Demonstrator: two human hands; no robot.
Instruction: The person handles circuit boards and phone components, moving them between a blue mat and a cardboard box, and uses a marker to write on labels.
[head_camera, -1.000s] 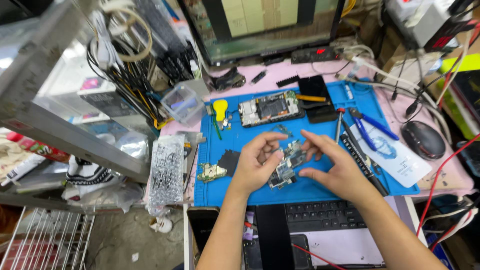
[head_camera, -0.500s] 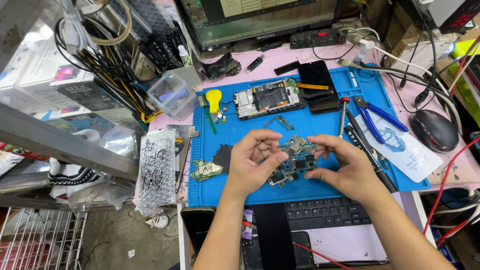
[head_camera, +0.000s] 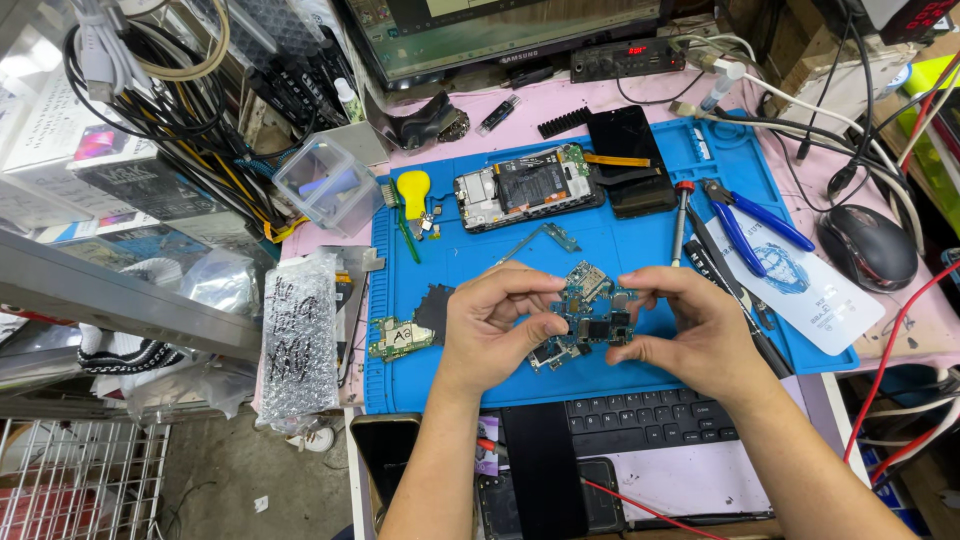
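At the far left of the bench, a tangle of black cables (head_camera: 150, 110) hangs above a clear plastic box (head_camera: 327, 182), and a strip of bubble wrap (head_camera: 298, 335) lies just off the edge of the blue work mat (head_camera: 450, 260). On the mat's left part sit a yellow pry tool (head_camera: 412, 188) and a small green circuit board (head_camera: 400, 337) with a dark square shield piece (head_camera: 435, 310) touching it.

The left hand (head_camera: 490, 325) and the right hand (head_camera: 690, 330) meet over the middle of the mat, both closed in a narrow pinch on 1 small blue circuit board (head_camera: 592, 318), held just above the mat between the fingertips of the 2 hands. The left thumb presses its lower edge; the right thumb and forefinger grip its right side.

Behind the hands lies an opened phone body (head_camera: 525, 190), with a black screen panel (head_camera: 630, 160) beside it. Further right come a red-tipped screwdriver (head_camera: 680, 220), blue-handled pliers (head_camera: 750, 220), a white card (head_camera: 800, 285) and a black mouse (head_camera: 868, 247). A keyboard (head_camera: 640, 420) sits just below the mat.
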